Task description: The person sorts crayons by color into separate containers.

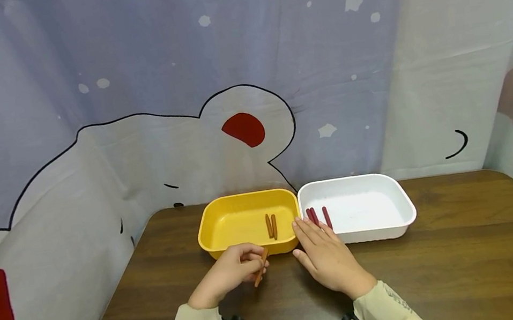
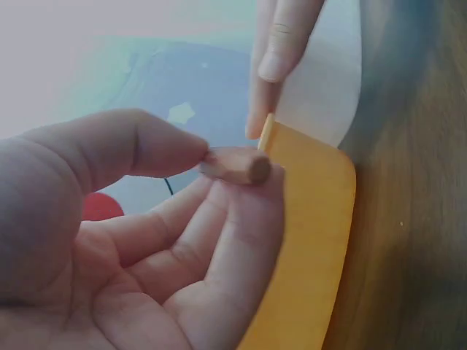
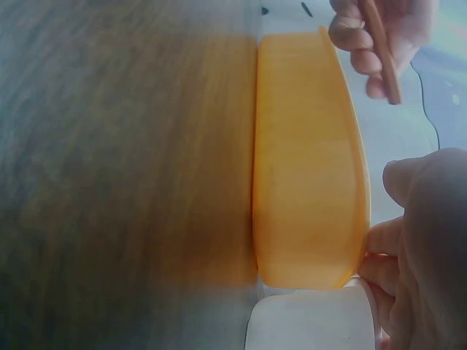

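While pinched by the left hand [image 1: 232,271], the orange stick [image 1: 261,267] slants upward-right.

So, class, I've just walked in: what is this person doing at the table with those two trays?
A person sits at a wooden table with a yellow tray and a white tray side by side. The left hand pinches an orange stick just in front of the yellow tray, which holds two orange sticks. The right hand lies flat, fingers straight, touching where the trays meet. Three red sticks lie in the white tray.
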A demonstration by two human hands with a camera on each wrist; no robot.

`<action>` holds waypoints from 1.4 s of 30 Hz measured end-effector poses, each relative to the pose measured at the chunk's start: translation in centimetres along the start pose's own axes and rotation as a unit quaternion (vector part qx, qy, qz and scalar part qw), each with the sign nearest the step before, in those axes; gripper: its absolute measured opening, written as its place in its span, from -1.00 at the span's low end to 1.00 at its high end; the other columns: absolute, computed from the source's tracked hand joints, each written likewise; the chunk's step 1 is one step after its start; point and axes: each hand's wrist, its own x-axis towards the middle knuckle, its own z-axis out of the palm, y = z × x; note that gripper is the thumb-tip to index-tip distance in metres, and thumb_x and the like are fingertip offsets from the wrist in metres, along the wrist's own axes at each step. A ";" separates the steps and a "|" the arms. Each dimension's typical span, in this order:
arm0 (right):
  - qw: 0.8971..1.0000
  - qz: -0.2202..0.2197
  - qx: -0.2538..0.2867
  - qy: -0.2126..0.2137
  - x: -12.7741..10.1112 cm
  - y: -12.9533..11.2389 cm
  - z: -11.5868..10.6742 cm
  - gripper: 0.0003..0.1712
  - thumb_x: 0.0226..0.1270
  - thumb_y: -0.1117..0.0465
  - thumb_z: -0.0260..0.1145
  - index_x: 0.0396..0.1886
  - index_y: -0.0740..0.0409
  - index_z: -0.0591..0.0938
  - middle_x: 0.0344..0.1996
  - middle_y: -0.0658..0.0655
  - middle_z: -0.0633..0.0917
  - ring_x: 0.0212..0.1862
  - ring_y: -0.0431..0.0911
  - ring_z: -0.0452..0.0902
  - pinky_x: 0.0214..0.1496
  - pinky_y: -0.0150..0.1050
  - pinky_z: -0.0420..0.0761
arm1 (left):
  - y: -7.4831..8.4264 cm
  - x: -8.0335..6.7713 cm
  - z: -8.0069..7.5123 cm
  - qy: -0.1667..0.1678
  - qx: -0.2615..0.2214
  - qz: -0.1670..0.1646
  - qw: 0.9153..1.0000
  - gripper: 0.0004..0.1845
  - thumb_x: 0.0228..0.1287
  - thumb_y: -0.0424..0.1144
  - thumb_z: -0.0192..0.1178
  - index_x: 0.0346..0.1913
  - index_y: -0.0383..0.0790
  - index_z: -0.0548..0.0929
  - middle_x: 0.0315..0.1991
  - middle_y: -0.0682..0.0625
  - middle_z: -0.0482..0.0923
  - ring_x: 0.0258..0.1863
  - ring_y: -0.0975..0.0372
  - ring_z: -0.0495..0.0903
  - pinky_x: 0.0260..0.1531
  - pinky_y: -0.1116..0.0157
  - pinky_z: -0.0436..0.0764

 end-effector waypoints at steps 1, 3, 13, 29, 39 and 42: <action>1.000 0.000 0.001 -0.001 0.0 0.0 0.0 -0.33 0.62 0.00 0.08 0.53 0.30 0.32 0.52 0.23 0.31 0.54 0.12 0.19 0.56 0.11 0.09 | 0.0 0.0 -0.1 0.001 -0.013 0.000 1.000 -0.64 0.43 -0.37 0.15 0.16 -0.58 0.55 -0.10 -0.31 0.69 -0.22 0.15 0.68 -0.20 0.25 0.73; 1.000 0.002 0.000 -0.004 0.0 0.0 0.0 -0.33 0.62 -0.01 0.07 0.53 0.30 0.31 0.53 0.23 0.30 0.54 0.12 0.18 0.57 0.10 0.08 | 0.0 0.1 -0.2 0.004 -0.034 0.001 0.999 -0.63 0.45 -0.36 0.14 0.18 -0.57 0.54 -0.06 -0.33 0.67 -0.18 0.13 0.67 -0.15 0.21 0.74; 1.000 0.001 -0.001 -0.004 0.0 0.1 0.0 -0.32 0.63 -0.02 0.05 0.54 0.29 0.30 0.53 0.23 0.29 0.55 0.11 0.16 0.57 0.10 0.09 | 0.0 0.7 -1.6 0.053 -0.096 0.012 0.994 -0.58 0.53 -0.33 0.11 0.28 -0.57 0.46 0.04 -0.31 0.61 -0.01 0.04 0.67 -0.01 0.15 0.71; 1.000 0.008 0.006 -0.010 0.2 0.2 0.2 -0.30 0.62 -0.04 0.07 0.56 0.24 0.28 0.54 0.21 0.28 0.55 0.10 0.15 0.58 0.10 0.08 | 0.5 5.3 -3.2 0.135 -0.041 -0.023 0.990 -0.61 0.50 -0.33 0.13 0.26 -0.50 0.53 0.07 -0.28 0.62 0.00 0.04 0.67 0.02 0.13 0.70; 1.000 0.001 -0.007 -0.013 0.1 0.1 0.1 -0.30 0.63 -0.04 0.03 0.55 0.29 0.28 0.53 0.24 0.28 0.54 0.12 0.18 0.57 0.11 0.09 | -0.9 7.8 -3.6 0.150 -0.003 -0.057 0.987 -0.67 0.47 -0.39 0.12 0.18 -0.51 0.57 -0.02 -0.29 0.66 -0.16 0.12 0.69 -0.09 0.18 0.74; 1.000 0.004 -0.011 -0.014 0.1 0.1 0.0 -0.30 0.63 -0.04 0.03 0.55 0.29 0.27 0.53 0.24 0.28 0.54 0.12 0.17 0.57 0.11 0.09 | -1.1 8.5 -3.4 0.160 0.021 -0.069 0.985 -0.68 0.45 -0.40 0.15 0.16 -0.51 0.59 -0.06 -0.27 0.67 -0.21 0.14 0.69 -0.12 0.18 0.75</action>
